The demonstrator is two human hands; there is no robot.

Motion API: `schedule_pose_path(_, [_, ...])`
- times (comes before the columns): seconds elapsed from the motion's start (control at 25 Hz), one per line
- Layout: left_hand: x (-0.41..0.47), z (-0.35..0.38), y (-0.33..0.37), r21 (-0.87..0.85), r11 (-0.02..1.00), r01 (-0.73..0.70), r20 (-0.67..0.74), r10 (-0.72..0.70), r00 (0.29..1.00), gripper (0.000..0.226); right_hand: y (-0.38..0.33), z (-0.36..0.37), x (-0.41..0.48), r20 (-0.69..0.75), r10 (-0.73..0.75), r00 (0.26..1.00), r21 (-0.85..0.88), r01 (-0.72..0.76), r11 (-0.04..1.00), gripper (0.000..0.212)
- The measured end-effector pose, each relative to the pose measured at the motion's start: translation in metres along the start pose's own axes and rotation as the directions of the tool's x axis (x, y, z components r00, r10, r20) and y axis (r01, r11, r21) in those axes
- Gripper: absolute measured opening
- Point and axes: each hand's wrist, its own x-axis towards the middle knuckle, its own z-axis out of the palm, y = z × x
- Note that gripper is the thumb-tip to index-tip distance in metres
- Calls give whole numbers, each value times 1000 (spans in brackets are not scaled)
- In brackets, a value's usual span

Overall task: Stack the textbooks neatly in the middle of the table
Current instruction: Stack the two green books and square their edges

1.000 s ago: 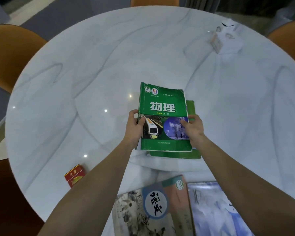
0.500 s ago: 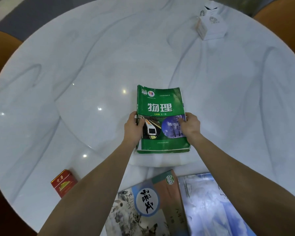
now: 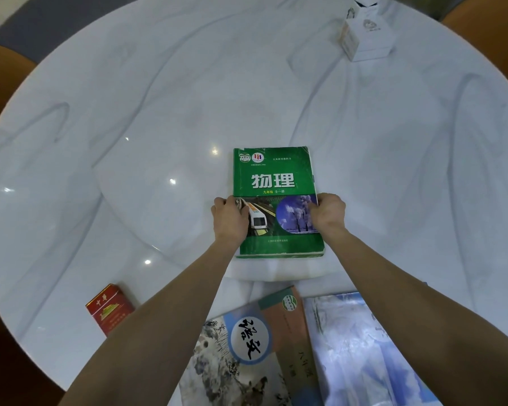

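A second green book [image 3: 272, 255] is being almost wholly hidden beneath the green textbook [image 3: 276, 183], which is being gripped between the left hand [image 3: 229, 221] at 9 o'clock and the right hand [image 3: 327, 213] at 3 o'clock, mid-table [image 3: 159, 112].

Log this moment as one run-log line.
left hand: on green textbook left edge | right hand: on right edge | book flat mid-table | two textbooks at near edge

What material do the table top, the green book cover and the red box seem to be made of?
Table: probably polished marble or an imitation, white with grey veins and bright light reflections.
Green book: glossy paper cover, with worn corners.
Red box: likely thin printed cardboard, slightly shiny.
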Motion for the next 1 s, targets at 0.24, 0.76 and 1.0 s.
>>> schedule_pose_path(0.24, [-4, -1, 0, 35, 999, 5, 12, -5, 1000, 32, 4, -1, -3, -10, 13, 1000, -17, -13, 1000, 23])
schedule_pose_path(0.76, [-25, -13, 17, 401, 866, -298, 60, 300, 952, 31, 13, -31, -43, 38, -58, 998, -172, 64, 983, 33])
schedule_pose_path(1.0, [-52, -9, 42, 447, 691, -568, 266, 503, 822, 32, 41, -49, -77, 4, -145, 989, -436, 132, 890, 33])
